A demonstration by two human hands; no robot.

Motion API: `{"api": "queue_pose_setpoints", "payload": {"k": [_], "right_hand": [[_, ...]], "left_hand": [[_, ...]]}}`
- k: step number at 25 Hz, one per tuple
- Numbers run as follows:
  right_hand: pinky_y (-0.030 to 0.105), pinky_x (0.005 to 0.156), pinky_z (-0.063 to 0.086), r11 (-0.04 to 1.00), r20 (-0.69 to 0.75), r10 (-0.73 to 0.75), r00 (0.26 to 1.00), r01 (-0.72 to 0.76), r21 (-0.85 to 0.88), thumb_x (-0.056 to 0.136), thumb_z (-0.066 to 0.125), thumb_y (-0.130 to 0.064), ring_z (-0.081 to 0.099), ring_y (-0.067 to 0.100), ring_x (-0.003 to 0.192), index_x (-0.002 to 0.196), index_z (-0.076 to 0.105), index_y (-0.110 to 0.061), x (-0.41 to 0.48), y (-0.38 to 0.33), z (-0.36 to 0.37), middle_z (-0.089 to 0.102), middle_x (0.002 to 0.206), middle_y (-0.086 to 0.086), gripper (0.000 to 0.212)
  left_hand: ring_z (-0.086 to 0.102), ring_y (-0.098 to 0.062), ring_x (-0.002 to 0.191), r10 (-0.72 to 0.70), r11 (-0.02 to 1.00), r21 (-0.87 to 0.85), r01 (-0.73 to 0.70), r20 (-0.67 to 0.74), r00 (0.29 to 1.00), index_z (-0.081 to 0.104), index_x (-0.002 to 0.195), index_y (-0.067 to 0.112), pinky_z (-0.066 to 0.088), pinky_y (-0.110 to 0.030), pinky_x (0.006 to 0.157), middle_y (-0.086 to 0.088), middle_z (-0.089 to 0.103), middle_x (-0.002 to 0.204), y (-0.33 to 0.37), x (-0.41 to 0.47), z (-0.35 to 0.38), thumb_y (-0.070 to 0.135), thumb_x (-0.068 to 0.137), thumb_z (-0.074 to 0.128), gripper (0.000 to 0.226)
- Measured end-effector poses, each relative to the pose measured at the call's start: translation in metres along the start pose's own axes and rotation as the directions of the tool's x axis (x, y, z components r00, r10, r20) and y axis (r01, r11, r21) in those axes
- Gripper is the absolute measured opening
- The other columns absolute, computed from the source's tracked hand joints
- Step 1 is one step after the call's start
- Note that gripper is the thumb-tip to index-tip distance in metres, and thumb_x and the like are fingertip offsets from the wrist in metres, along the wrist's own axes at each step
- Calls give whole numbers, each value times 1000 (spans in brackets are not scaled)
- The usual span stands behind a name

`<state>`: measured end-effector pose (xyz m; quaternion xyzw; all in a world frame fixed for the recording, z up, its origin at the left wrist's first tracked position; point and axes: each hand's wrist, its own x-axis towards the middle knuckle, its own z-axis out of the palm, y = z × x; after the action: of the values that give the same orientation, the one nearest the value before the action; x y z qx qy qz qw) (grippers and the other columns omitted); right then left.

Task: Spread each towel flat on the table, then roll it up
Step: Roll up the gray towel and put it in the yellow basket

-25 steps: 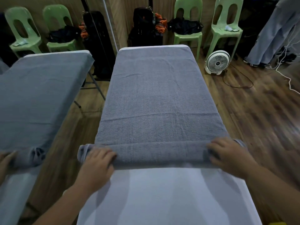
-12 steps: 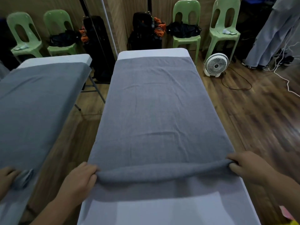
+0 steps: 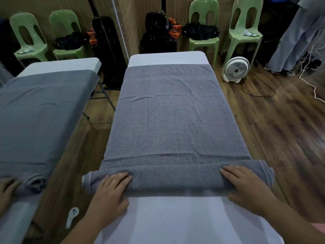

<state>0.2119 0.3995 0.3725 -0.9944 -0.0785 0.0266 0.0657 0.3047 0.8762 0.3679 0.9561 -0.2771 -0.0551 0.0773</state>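
Note:
A grey towel (image 3: 172,120) lies flat along the white table (image 3: 175,219). Its near end is wound into a thick roll (image 3: 175,178) that spans the table's width. My left hand (image 3: 109,196) presses palm-down on the left part of the roll, fingers curled over its top. My right hand (image 3: 246,187) rests the same way on the right part, just inside the roll's end. A strip of bare table (image 3: 167,57) shows beyond the towel's far edge.
A mirror (image 3: 44,111) on the left repeats the table, towel and a hand. Beyond the table stand green chairs (image 3: 204,27) and black bags (image 3: 158,32). A white fan (image 3: 236,69) with its cord, white cables (image 3: 313,81) and a standing person (image 3: 295,41) occupy the right floor.
Half a second ago my hands pinched a thin fold at the towel's near corners. Now the fold is a thick roll, and both hands lie on top of it, further inward.

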Motion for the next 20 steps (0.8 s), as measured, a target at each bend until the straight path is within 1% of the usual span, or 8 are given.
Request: {"api": "queue_pose_setpoints", "payload": {"k": [2,4,8,10,12,15,18,20], "right_hand": [[42,94,51,995,-12,66,998,-65,74,70,56,-35,61,19,106,115,69,-22,2,-1,8,68,117,-5,49],[37,75,54,984,-31,123,992,-118,134,73,48,-35,63,15,83,91,70,-29,6,-3,-3,70,89,-11,29],[35,61,47,961,217,125,968,-173,216,76,40,-45,54,8,63,70,52,-24,13,-2,-35,59,66,-9,25],[34,63,47,950,263,177,949,-234,206,75,41,-47,57,8,69,76,55,-24,28,6,-42,62,72,-9,27],[36,70,49,961,118,221,968,-237,144,74,43,-46,60,15,83,88,62,-29,42,6,-41,66,86,-11,28],[41,84,49,1000,-123,11,992,-14,-20,80,51,-38,61,27,96,97,71,-19,35,-9,-25,68,99,0,33],[48,99,45,988,-20,19,1000,-22,-151,72,54,-45,61,25,112,116,69,-18,14,-19,-5,68,117,-1,53],[47,97,45,991,-75,91,993,-98,-95,72,48,-35,64,26,103,112,70,-17,12,-14,3,69,110,2,48]], "left_hand": [[57,-17,112,-72,996,-48,71,-25,997,63,122,26,42,-39,100,7,63,124,0,9,5,35,79,52,45],[61,-15,91,-99,992,-80,93,-79,992,64,102,30,48,-36,85,9,67,101,-1,16,-2,34,83,46,27],[55,-14,70,-53,989,-140,50,-17,998,57,81,30,47,-43,70,11,61,75,-3,14,-21,39,84,35,23],[58,-15,76,-89,985,-146,91,26,996,60,88,30,49,-43,72,9,65,82,-8,27,-30,40,83,38,25],[60,-19,89,-94,995,-38,91,-90,991,62,101,31,50,-41,78,8,67,97,-12,40,-30,36,85,48,22],[58,-23,102,38,997,66,-27,-156,987,64,110,25,45,-44,93,2,63,111,4,31,-21,38,85,55,29],[54,-20,116,-7,994,110,9,-21,1000,58,128,29,40,-48,106,5,57,130,7,20,-10,43,79,54,51],[58,-20,110,-68,994,79,71,-42,997,62,123,27,45,-45,98,4,63,123,1,27,-8,35,80,48,46]]}}
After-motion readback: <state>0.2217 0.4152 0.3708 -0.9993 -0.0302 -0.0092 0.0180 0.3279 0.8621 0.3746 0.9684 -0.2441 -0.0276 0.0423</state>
